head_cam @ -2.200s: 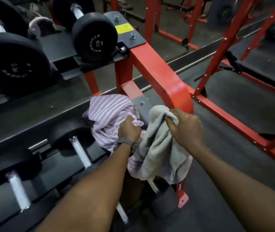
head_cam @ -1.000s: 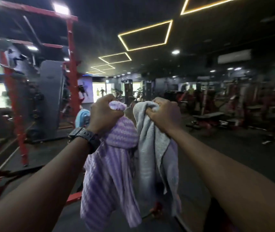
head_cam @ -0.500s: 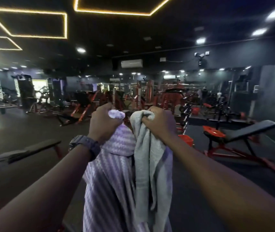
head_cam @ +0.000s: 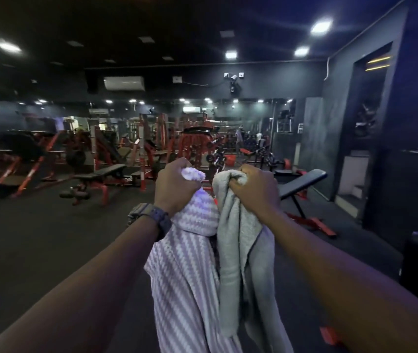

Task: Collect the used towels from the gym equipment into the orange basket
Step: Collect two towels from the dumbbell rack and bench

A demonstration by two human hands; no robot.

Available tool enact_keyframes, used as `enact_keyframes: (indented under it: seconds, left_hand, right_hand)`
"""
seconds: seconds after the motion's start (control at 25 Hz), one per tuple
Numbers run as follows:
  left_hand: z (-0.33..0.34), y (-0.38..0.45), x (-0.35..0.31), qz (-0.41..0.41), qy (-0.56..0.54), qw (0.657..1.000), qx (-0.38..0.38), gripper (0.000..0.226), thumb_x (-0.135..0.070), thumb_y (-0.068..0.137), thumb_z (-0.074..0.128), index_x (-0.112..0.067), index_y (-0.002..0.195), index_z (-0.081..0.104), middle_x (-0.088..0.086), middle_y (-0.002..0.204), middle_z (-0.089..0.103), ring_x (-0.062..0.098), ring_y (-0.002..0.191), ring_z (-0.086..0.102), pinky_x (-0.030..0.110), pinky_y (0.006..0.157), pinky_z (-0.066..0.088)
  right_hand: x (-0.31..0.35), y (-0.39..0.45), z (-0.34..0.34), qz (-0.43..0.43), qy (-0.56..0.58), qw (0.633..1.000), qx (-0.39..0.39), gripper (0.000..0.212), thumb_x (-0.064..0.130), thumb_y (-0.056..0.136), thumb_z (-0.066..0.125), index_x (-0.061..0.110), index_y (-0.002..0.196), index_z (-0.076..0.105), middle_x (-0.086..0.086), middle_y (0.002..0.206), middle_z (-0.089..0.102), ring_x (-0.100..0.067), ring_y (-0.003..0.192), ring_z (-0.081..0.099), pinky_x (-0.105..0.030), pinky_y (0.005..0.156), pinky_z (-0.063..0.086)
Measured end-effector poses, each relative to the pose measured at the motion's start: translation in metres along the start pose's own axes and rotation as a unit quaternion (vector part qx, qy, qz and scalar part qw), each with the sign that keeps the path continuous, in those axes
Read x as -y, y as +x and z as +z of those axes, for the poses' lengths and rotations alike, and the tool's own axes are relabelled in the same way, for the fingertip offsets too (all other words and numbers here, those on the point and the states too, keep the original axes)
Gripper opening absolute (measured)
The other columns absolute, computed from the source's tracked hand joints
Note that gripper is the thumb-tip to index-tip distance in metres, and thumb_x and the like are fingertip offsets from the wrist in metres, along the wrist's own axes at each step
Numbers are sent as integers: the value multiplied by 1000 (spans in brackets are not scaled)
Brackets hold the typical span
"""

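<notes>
A dim gym with dark flooring and rows of red-framed machines stretches behind two raised arms. The left hand (head_cam: 174, 188), a watch (head_cam: 149, 217) on its wrist, grips a bunched purple striped towel (head_cam: 185, 271); the right hand (head_cam: 255, 191) clutches a grey towel (head_cam: 238, 253). Both towels hang side by side, touching. A black bench (head_cam: 302, 180) stands beyond.

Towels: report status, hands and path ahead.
Left hand grips striped purple towel. Right hand grips grey towel. Both towels hang free. Black bench ahead right; orange basket not clearly seen.
</notes>
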State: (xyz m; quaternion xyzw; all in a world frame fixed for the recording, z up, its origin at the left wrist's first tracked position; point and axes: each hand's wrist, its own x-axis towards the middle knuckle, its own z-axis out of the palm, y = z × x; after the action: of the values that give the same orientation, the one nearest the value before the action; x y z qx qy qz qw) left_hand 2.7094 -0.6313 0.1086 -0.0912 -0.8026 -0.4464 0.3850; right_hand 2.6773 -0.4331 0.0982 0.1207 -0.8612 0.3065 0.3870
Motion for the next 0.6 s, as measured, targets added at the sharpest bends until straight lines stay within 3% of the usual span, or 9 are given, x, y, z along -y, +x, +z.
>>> enact_keyframes:
  seconds: [0.16, 0.28, 0.44, 0.6]
  left_hand:
    - [61, 85, 53, 12, -15, 999, 28, 23, -15, 67, 74, -9, 70, 52, 8, 62, 56, 15, 58, 45, 36, 56, 40]
    - [102, 146, 87, 18, -14, 999, 28, 26, -13, 68, 75, -18, 66, 49, -5, 59, 52, 12, 55, 44, 30, 54, 35]
    - [170, 221, 152, 19, 0, 999, 32, 20, -11, 69, 76, -12, 72, 56, 1, 64, 56, 17, 58, 46, 30, 56, 37]
    - [234, 301, 220, 15, 6, 1000, 6, 26, -10, 70, 76, -20, 68, 52, -4, 62, 55, 12, 54, 44, 26, 53, 37]
  right_hand:
    - [-53, 71, 48, 27, -20, 999, -1, 23, 38, 82, 65, 16, 86, 67, -11, 87, 73, -35, 86, 68, -44, 70, 55]
    - [-83, 125, 87, 43, -29, 999, -10, 19, 40, 82, 64, 21, 79, 60, -11, 85, 72, -35, 85, 67, -43, 70, 55]
    - [-137, 199, 158, 58, -22, 998, -24, 16, 40, 81, 65, 24, 81, 63, -9, 83, 72, -33, 82, 67, -38, 64, 52]
    - [-201, 276, 237, 54, -14, 998, -39, 18, 41, 82, 64, 23, 80, 60, -5, 79, 69, -31, 78, 65, -33, 58, 44]
